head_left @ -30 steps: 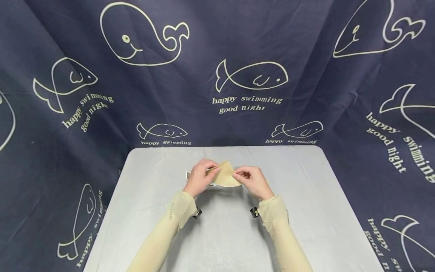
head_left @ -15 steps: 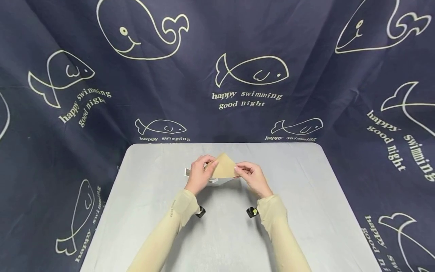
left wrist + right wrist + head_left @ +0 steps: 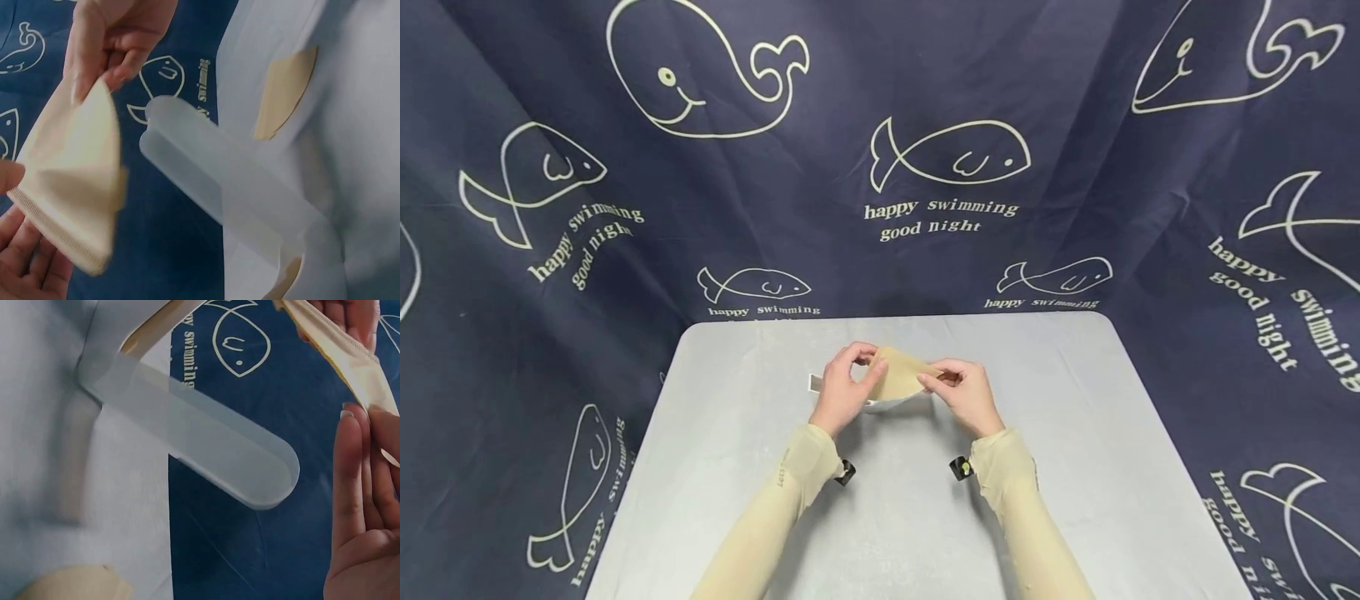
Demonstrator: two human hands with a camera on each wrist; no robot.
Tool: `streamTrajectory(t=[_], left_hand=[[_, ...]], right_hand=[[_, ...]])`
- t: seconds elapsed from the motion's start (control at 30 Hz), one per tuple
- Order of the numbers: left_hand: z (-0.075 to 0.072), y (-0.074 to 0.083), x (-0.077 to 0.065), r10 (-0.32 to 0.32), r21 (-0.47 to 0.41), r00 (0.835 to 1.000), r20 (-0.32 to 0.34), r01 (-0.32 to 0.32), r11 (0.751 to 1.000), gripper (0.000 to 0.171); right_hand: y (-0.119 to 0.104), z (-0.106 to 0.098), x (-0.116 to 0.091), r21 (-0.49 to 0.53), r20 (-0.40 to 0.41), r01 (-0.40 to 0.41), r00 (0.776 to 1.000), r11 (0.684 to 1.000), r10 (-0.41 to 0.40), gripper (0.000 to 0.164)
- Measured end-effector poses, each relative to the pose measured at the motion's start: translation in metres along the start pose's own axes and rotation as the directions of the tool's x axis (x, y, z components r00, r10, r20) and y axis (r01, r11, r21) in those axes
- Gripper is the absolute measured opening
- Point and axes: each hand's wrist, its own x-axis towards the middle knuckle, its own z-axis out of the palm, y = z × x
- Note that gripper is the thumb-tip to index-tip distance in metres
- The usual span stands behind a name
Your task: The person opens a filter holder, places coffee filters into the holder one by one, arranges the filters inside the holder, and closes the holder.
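A tan cone-shaped coffee filter (image 3: 901, 375) with a crimped edge is held between my two hands over the table. My left hand (image 3: 842, 385) grips its left side, thumb in front and fingers behind. My right hand (image 3: 961, 392) pinches the right side between thumb and fingers. In the left wrist view the filter (image 3: 75, 181) appears slightly spread, its ribbed seam facing the left fingers. Close by is a translucent white plastic holder (image 3: 206, 156) with a long rounded arm; tan paper shows inside it. In the head view, hands and filter mostly hide this holder.
Another tan fan-shaped paper (image 3: 287, 94) shows against the pale grey table (image 3: 902, 517) in the left wrist view. Dark blue cloth (image 3: 850, 100) printed with fish and whales hangs behind the table and along both sides.
The filter has shifted and turned between my hands, its upper point dropping and its top edge now slanting down to the right. Both hands keep hold and stay in nearly the same place.
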Motion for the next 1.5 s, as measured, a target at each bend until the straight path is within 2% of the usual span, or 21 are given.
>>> streamTrajectory(t=[0.1,0.23,0.33,0.43,0.53,0.63,0.73,0.83,1.0,1.1,1.2,1.27,1.37,1.5], left_hand=[[-0.004,-0.002,0.002,0.053,-0.004,0.998,0.04,-0.053,0.999,0.023],[-0.01,-0.004,0.002,0.096,0.004,0.986,0.139,-0.097,0.995,0.019],[-0.012,-0.005,0.001,0.099,0.033,0.978,0.182,-0.106,0.994,0.01],[-0.011,-0.006,0.002,0.078,0.038,0.983,0.167,-0.086,0.996,0.007],[-0.01,-0.005,0.002,0.031,0.009,0.991,0.133,-0.032,0.999,0.006],[-0.009,-0.002,0.004,0.006,-0.056,0.994,0.105,-0.001,0.998,0.008],[-0.008,0.001,0.006,0.005,-0.106,0.997,0.083,0.003,0.994,0.009],[-0.005,0.002,0.006,0.006,-0.147,0.998,0.059,0.003,0.989,0.009],[-0.002,0.002,0.006,0.008,-0.196,0.999,0.037,-0.001,0.981,0.008],[-0.002,0.003,0.005,0.007,-0.206,0.999,0.038,0.001,0.979,0.009],[-0.004,0.003,0.002,-0.004,-0.246,0.998,0.062,0.019,0.969,0.011],[-0.006,0.002,0.001,-0.003,-0.273,0.996,0.089,0.027,0.962,0.016],[-0.007,0.002,0.0,0.023,-0.294,0.99,0.136,0.018,0.956,0.024],[-0.008,0.002,0.002,0.06,-0.235,0.981,0.183,-0.016,0.972,0.032]], right_hand=[[-0.01,-0.001,-0.003,-0.077,0.043,0.009,0.999,0.997,-0.006,0.013],[0.004,0.0,0.0,-0.152,0.094,0.043,0.995,0.987,-0.029,0.009],[0.017,0.001,0.003,-0.164,0.097,0.062,0.994,0.984,-0.046,0.008],[0.023,0.001,0.004,-0.113,0.087,0.059,0.995,0.992,-0.05,0.018],[0.027,-0.001,0.003,0.023,0.1,0.051,0.994,0.998,-0.053,0.037],[0.03,-0.004,0.002,0.163,0.112,0.054,0.991,0.985,-0.073,0.052],[0.032,-0.005,0.0,0.225,0.119,0.056,0.989,0.973,-0.085,0.054],[0.033,-0.003,-0.001,0.224,0.128,0.042,0.989,0.974,-0.072,0.052],[0.028,0.005,-0.001,0.12,0.133,0.056,0.988,0.991,-0.072,0.033],[0.025,0.009,0.0,0.036,0.093,0.083,0.992,0.996,-0.086,0.017],[0.025,0.011,0.001,-0.046,0.061,0.107,0.993,0.993,-0.105,0.012],[0.025,0.009,0.0,-0.119,0.051,0.134,0.99,0.984,-0.128,0.013],[0.025,0.006,-0.002,-0.238,0.058,0.186,0.983,0.953,-0.177,0.015],[0.024,0.001,-0.003,-0.332,0.1,0.234,0.972,0.914,-0.213,0.019]])
